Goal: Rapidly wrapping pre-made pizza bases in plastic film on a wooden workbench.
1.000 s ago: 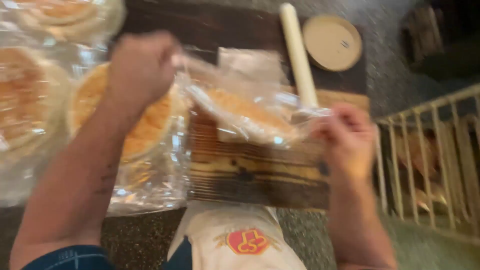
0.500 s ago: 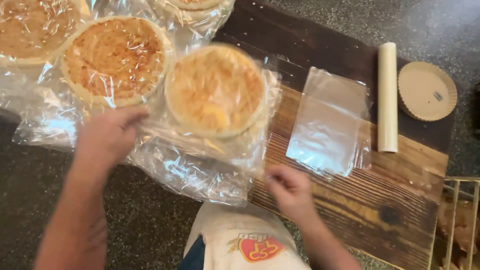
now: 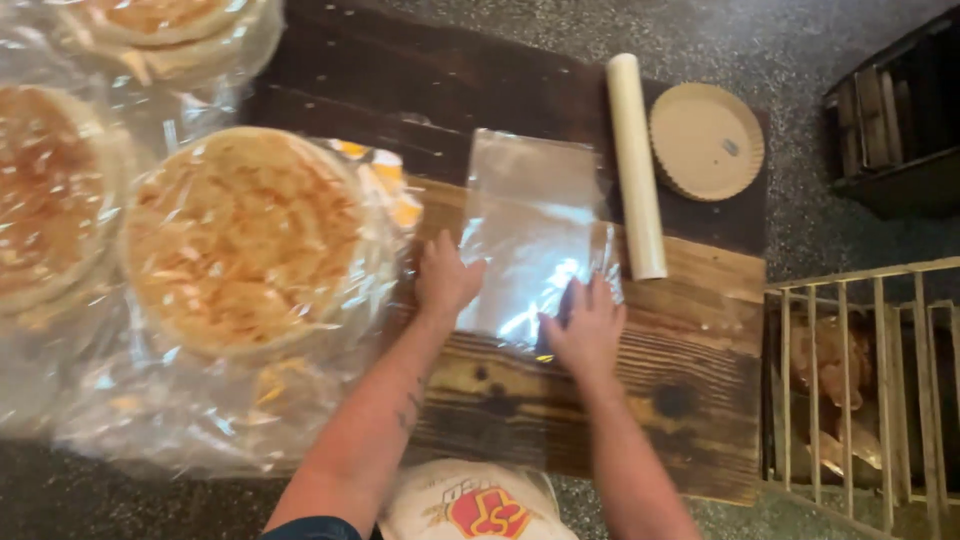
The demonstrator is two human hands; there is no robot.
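Clear plastic bag under both hands | roll beside | flatbread left

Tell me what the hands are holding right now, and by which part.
Nothing is gripped. Both hands, left and right, press flat on the clear plastic bag at its near edge.

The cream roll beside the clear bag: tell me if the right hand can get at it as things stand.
Probably yes. The right hand lies flat on the clear bag, holding nothing, and the cream roll lies just beyond the bag's edge on the wooden board, with nothing between them.
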